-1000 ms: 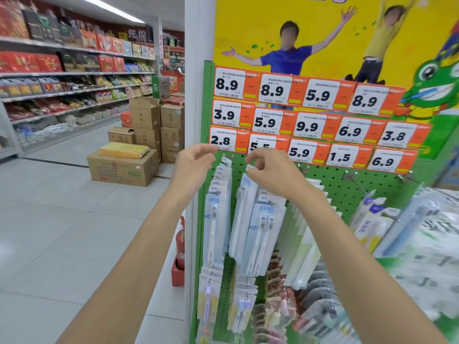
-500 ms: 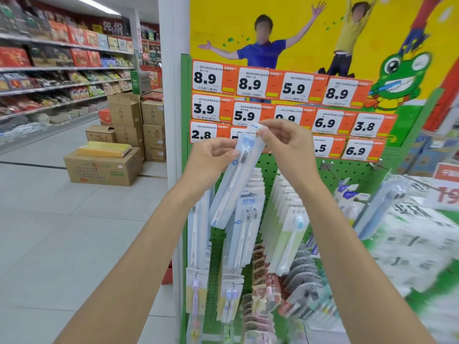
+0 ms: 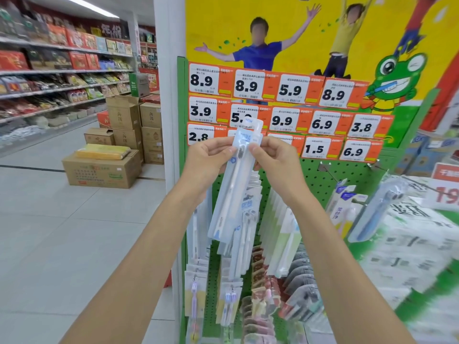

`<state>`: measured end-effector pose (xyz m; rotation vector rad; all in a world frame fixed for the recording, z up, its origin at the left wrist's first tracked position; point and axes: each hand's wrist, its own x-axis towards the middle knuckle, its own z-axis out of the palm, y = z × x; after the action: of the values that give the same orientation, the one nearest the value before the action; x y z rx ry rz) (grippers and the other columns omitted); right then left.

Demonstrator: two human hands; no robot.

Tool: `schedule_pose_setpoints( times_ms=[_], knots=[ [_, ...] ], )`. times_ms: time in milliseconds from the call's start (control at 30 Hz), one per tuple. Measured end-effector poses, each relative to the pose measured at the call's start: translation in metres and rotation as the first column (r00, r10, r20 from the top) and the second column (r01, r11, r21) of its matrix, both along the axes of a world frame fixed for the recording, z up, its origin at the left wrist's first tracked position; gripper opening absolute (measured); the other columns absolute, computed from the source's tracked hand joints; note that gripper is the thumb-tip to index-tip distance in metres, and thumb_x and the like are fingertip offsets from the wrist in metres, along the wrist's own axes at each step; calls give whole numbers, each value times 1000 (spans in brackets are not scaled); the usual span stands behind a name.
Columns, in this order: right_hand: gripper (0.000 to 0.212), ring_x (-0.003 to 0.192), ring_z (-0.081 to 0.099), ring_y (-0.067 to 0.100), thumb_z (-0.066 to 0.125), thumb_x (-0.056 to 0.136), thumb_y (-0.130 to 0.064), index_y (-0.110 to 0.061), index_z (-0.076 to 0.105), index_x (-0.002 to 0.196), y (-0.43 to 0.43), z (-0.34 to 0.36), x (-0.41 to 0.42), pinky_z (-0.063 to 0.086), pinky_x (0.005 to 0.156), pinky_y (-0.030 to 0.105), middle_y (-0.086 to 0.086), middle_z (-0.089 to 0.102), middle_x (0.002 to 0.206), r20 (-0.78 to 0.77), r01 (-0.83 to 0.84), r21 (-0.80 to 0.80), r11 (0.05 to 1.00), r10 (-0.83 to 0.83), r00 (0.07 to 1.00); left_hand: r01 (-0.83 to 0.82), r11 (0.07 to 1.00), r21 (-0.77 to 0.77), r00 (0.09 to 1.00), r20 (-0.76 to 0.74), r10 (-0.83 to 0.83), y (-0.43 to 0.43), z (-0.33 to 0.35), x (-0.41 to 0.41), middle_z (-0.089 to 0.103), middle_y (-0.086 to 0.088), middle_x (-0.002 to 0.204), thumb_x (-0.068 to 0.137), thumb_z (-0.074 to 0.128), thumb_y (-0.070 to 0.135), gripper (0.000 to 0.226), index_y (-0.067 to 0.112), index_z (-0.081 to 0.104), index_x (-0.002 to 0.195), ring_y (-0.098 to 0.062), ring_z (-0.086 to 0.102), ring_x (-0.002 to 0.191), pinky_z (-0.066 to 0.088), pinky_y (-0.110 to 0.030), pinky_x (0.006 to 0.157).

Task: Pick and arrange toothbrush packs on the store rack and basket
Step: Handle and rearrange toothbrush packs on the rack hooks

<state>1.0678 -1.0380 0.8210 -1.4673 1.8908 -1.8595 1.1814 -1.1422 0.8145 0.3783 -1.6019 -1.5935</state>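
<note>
Change: half a second ago the toothbrush pack (image 3: pixel 233 184) leaned across toward the left; now it stands more upright and sits between both hands.
Left hand (image 3: pixel 207 162): fingers closed on the pack's left edge, near its top.
Right hand (image 3: pixel 273 161): fingers pinching the pack's right edge, at the same height.
Pack place: held up in front of the green rack (image 3: pixel 320 175), off its hooks, covering some price tags (image 3: pixel 289 91).
Other packs (image 3: pixel 246 219): hanging on the rack right behind it.
Writing: "NEW" on the pack top; tags read 8.9, 8.9, 5.9, 8.9, 3.9, 9.9, 6.9, 3.8, 1.5, 6.9.
Boxes (image 3: pixel 101 170): brown, on the floor to the left.
</note>
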Motion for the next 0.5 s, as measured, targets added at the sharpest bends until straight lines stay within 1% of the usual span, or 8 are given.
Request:
schedule_pose_setpoints(
  times_ms=[67,167,233,267,300,367,400,500],
  knots=[
    [15,69,62,10,59,97,-17,-5,69,97,-1,-4,1,51,64,23,12,73,85,22,-21,16,1000,20,1000,8,998,66,1000,-30,-6,-1,0,-1,76,0,99,94,61,4,20,15,68,109,-12,72,89,58,-24,76],
    [10,74,66,20,60,97,-16,-14,69,94,-2,-12,5,56,69,33,7,74,82,44,-54,32,998,53,998,20,989,149,998,-58,-12,-2,0,-3,75,-2,101,94,60,3,20,11,68,111,-13,72,90,58,-23,73],
    [9,75,66,31,60,97,-18,-15,69,98,-1,-17,5,57,70,42,18,73,85,56,-74,47,996,71,996,16,983,180,999,-54,-6,-4,0,-5,76,-2,100,94,60,3,20,11,68,110,-15,73,90,58,-24,74],
    [10,72,63,32,61,96,-20,-14,69,99,0,-20,5,55,69,43,25,70,86,48,-81,64,995,78,996,14,979,205,998,-59,-2,-5,-1,-6,76,-2,96,93,60,3,18,12,69,107,-14,73,87,58,-23,73],
    [11,70,59,29,62,96,-22,-14,69,100,0,-22,5,53,68,42,29,68,86,40,-84,82,993,80,996,14,973,230,998,-68,2,-5,-1,-6,76,-1,93,93,61,2,17,13,69,103,-13,73,83,58,-22,71],
    [11,71,57,25,63,96,-24,-16,69,99,2,-26,6,51,69,43,30,67,86,50,-97,98,990,93,994,3,966,257,998,-69,15,-6,0,-7,75,-1,90,93,61,1,16,13,69,100,-11,72,78,57,-21,68],
    [11,70,55,25,62,95,-25,-18,69,99,3,-28,7,50,68,44,32,66,85,56,-107,102,989,101,993,-3,964,264,997,-68,22,-7,0,-8,75,-2,91,93,61,1,16,13,69,100,-11,73,79,57,-21,68],
    [9,65,46,24,62,95,-27,-21,69,97,9,-33,9,41,65,36,37,58,79,49,-131,129,983,125,991,-14,953,302,994,-96,45,-9,0,-9,76,-4,97,92,62,3,19,9,68,109,-15,73,87,58,-25,74]
  ],
)
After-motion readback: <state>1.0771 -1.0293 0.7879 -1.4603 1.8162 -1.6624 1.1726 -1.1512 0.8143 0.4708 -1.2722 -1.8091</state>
